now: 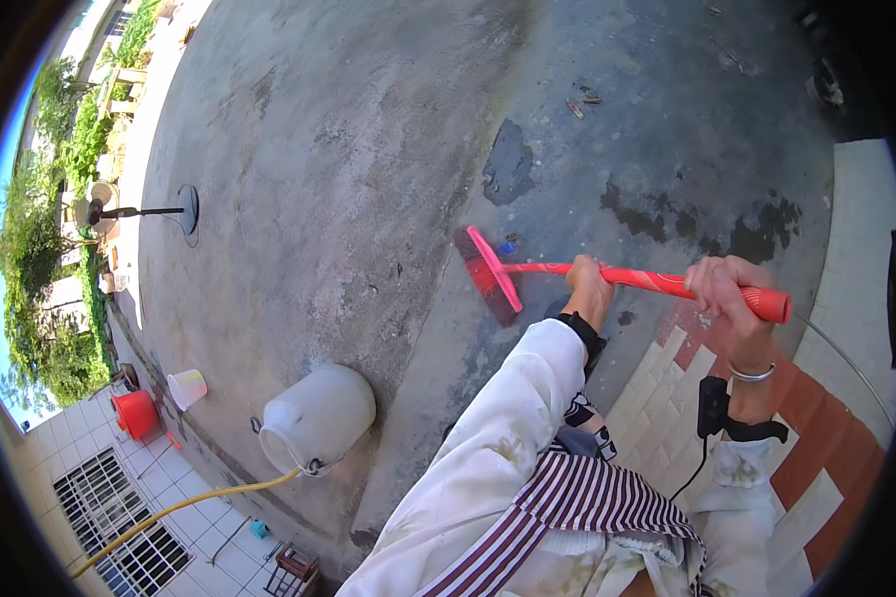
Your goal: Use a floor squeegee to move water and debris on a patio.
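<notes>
My left hand [590, 287] is closed around the middle of the red handle of a broom [649, 280]. Nearer the handle's thick end, my right hand [732, 298] grips it too, slightly blurred. The broom's pink head with dark and red bristles [489, 276] is at the concrete floor, left of my hands. Just beside the head lies a small blue scrap [508, 246]. Farther out, a few small bits of litter [575, 110] lie on the floor near a dark patch [509, 164].
A large whitish plastic barrel [321, 414] with a yellow hose [194, 498] stands at lower left. Beyond it are a white bucket [187, 389], a red bucket [136, 414] and a tiled wall with a barred window [119, 515]. A pedestal fan [142, 212] stands at far left.
</notes>
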Tool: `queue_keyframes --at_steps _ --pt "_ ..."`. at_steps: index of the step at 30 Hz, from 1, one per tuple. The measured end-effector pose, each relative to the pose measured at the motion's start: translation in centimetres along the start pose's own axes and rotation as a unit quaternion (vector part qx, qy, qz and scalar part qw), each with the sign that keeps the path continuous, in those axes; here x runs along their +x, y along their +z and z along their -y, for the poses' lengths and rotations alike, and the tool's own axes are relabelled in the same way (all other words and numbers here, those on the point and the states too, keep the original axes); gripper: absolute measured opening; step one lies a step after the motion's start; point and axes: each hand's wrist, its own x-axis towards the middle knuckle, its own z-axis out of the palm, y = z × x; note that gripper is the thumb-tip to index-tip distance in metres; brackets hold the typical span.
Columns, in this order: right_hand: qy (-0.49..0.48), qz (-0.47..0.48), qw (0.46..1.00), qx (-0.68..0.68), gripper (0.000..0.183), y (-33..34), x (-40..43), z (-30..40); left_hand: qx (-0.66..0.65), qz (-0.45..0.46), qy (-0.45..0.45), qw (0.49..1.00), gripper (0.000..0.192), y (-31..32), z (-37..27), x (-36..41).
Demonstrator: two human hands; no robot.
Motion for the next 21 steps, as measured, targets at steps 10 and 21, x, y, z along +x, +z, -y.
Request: queue_keyframes --at_steps 10,21 --pt "-0.190 0.098 0.942 -0.259 0.023 1.2 3.5 8.7 0.006 0.344 -0.121 0.931 0.011 14.2 1.2 -8.8" --pt "0.017 0.117 0.982 0.151 0.032 -1.3 1.3 2.0 -0.045 0.054 -0.003 0.998 0.006 -5.0 -4.2 -6.6"
